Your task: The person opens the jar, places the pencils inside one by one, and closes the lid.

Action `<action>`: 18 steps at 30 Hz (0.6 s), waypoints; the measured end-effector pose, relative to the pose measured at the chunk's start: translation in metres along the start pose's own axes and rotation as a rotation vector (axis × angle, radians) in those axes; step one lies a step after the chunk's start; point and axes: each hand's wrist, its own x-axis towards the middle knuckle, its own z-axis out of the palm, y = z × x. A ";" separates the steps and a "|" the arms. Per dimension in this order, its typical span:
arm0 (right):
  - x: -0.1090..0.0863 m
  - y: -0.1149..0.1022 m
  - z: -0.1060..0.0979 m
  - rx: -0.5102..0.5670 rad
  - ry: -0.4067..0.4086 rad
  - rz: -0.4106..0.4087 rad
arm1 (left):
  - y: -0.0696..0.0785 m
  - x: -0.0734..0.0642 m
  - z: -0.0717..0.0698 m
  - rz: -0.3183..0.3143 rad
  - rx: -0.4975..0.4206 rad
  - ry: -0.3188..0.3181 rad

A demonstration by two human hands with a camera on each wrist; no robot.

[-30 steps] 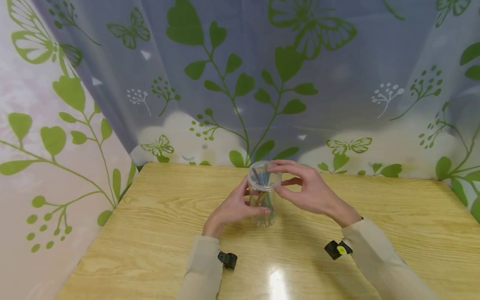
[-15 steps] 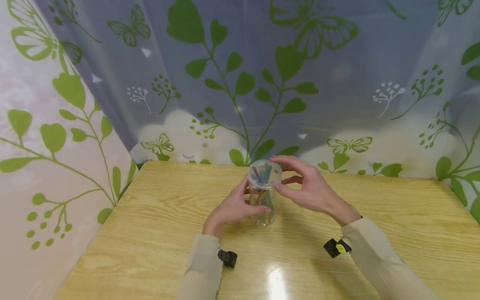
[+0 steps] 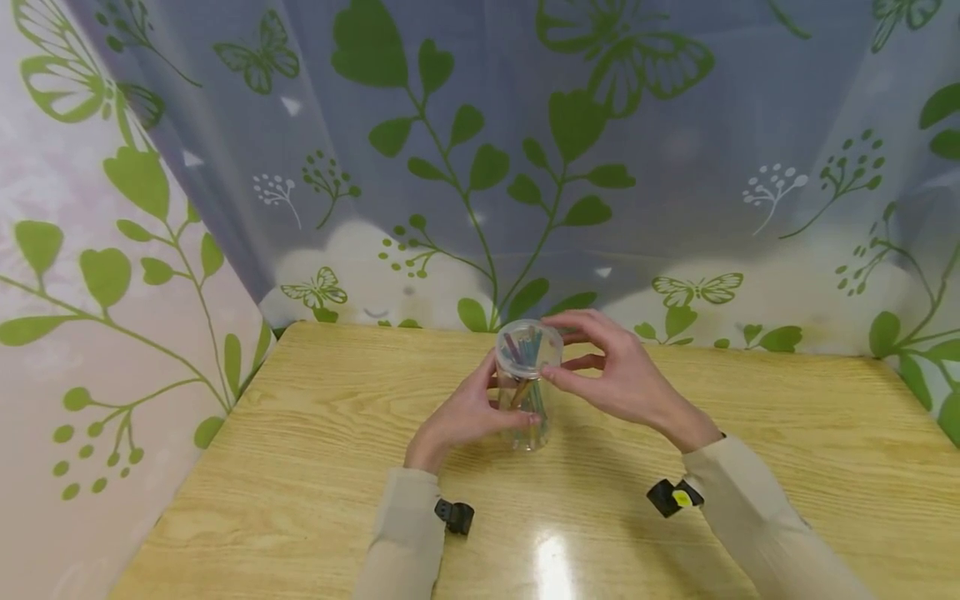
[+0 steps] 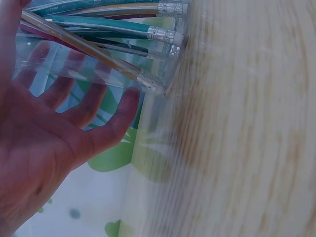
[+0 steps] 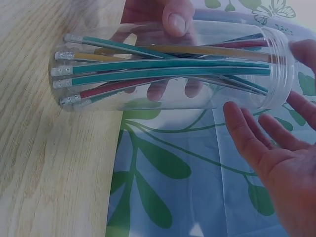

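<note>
A clear plastic jar [image 3: 529, 438] stands upright on the table, its round translucent lid [image 3: 516, 367] on top. Through its wall, the right wrist view shows several pencils [image 5: 168, 64] in teal, red and yellow, eraser ends down. My left hand [image 3: 467, 412] grips the jar's body from the left, thumb across the near side and the other fingers behind. On the right, my right hand [image 3: 619, 377] holds the lid by its rim, thumb at the near edge and index finger at the far edge. Some of its other fingers are partly hidden.
The jar stands near the back edge of a wood-grain table [image 3: 315, 500]. Behind it hangs a blue-grey curtain [image 3: 480, 167] with green leaves and butterflies, and a pale patterned cloth [image 3: 90, 350] borders the left side. Small black cameras sit at both wrists.
My right index finger has gone from over the lid's top back to its far rim. The right thumb has shifted slightly left along the near rim. The left hand and jar stay in place.
</note>
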 end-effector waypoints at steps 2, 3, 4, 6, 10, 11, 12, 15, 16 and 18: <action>0.000 0.000 0.000 0.005 -0.008 -0.014 | 0.000 0.000 0.000 -0.001 0.001 0.002; 0.000 0.000 0.000 0.007 -0.009 -0.021 | 0.000 0.000 0.000 0.000 -0.001 0.001; -0.001 -0.001 0.000 0.009 -0.008 -0.025 | 0.000 0.000 0.000 0.001 -0.004 -0.002; -0.001 -0.001 0.001 0.004 0.004 -0.035 | 0.000 -0.001 0.000 0.000 -0.015 -0.009; -0.001 -0.002 0.004 -0.026 0.043 -0.035 | 0.000 -0.001 0.001 0.005 -0.030 -0.013; -0.001 -0.002 0.005 -0.036 0.051 -0.035 | 0.000 0.000 0.001 0.008 -0.028 -0.010; 0.000 -0.001 0.006 -0.043 0.059 -0.031 | 0.001 0.000 0.001 0.010 -0.027 -0.007; 0.000 -0.002 0.007 -0.049 0.070 -0.013 | 0.001 0.000 0.000 0.015 -0.016 -0.002; 0.000 -0.002 0.007 -0.046 0.069 -0.007 | 0.001 0.001 0.000 0.018 -0.014 -0.003; 0.000 -0.002 0.006 -0.031 0.062 -0.003 | 0.001 0.001 0.000 0.017 -0.013 -0.004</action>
